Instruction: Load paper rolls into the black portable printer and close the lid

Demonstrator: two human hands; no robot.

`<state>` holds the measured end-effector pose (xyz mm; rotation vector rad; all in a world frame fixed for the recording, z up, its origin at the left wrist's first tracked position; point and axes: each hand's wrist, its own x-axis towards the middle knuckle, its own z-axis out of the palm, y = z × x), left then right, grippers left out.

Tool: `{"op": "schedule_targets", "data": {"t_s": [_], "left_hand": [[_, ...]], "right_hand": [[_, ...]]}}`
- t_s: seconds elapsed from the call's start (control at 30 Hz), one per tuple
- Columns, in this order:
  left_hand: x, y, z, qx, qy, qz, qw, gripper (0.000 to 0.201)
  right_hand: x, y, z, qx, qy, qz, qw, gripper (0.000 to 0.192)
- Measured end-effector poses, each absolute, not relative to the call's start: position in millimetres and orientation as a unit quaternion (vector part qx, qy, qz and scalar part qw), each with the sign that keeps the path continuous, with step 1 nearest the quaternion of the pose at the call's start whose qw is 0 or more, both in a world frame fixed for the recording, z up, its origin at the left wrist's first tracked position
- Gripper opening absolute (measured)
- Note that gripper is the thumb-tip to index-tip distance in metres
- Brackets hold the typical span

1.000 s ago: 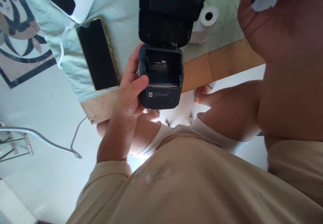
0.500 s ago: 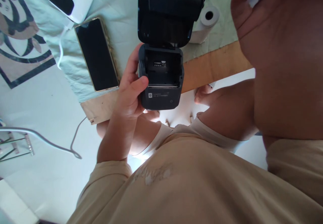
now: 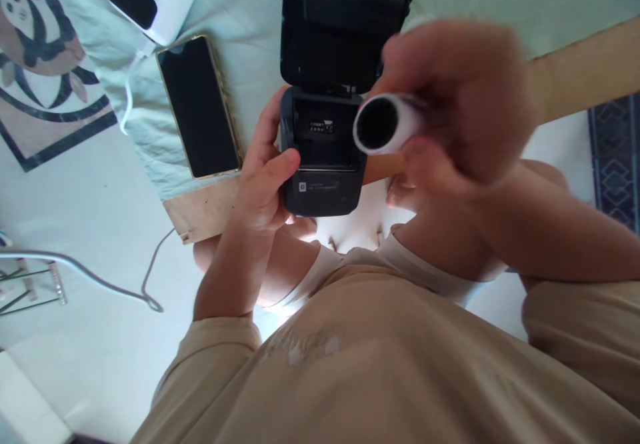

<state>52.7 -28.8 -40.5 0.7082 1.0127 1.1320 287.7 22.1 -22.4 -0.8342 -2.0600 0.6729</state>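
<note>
My left hand (image 3: 263,177) grips a small black thermal printer (image 3: 325,194) by its left side, thumb on the front edge. Its lid (image 3: 340,31) is swung up and back, and the paper bay (image 3: 320,144) inside is bare, with a small label on its back wall. In my right hand (image 3: 465,104), blurred by motion, is a white paper roll (image 3: 400,124) with a wide dark hollow. One end of this roll points towards the camera, just over the right edge of the printer. My right fingers are wrapped round it.
A phone (image 3: 200,107) lies on the green cloth (image 3: 240,4) left of the printer. Behind it stands a white device (image 3: 175,4) with a white cable (image 3: 129,91). The wooden table edge (image 3: 585,71) runs across in front of my legs.
My right hand has come down from the upper right, bringing the paper roll beside the printer. It now covers most of the other roll on the cloth. The left hand still holds the printer.
</note>
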Motion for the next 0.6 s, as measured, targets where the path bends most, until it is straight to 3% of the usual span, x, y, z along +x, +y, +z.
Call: {"op": "schedule_targets", "data": {"t_s": [0.1, 0.3, 0.5, 0.6], "left_hand": [[54.3, -29.1, -39.8, 0.315, 0.456, 0.507, 0.661, 0.072], [52.1, -29.5, -44.2, 0.324, 0.438, 0.514, 0.663, 0.07], [51.4, -30.4, -44.8, 0.305, 0.433, 0.519, 0.671, 0.067], [53.6, -30.5, -43.2, 0.297, 0.431, 0.535, 0.663, 0.064]], "right_hand": [[279.7, 12.3, -19.4, -0.251, -0.843, 0.199, 0.431, 0.047], [265.0, 11.0, -22.9, -0.317, -0.85, 0.125, 0.402, 0.041], [259.1, 9.3, -29.2, -0.425, -0.847, 0.123, 0.294, 0.028], [257.5, 11.5, -33.8, -0.411, -0.844, 0.147, 0.313, 0.02]]}}
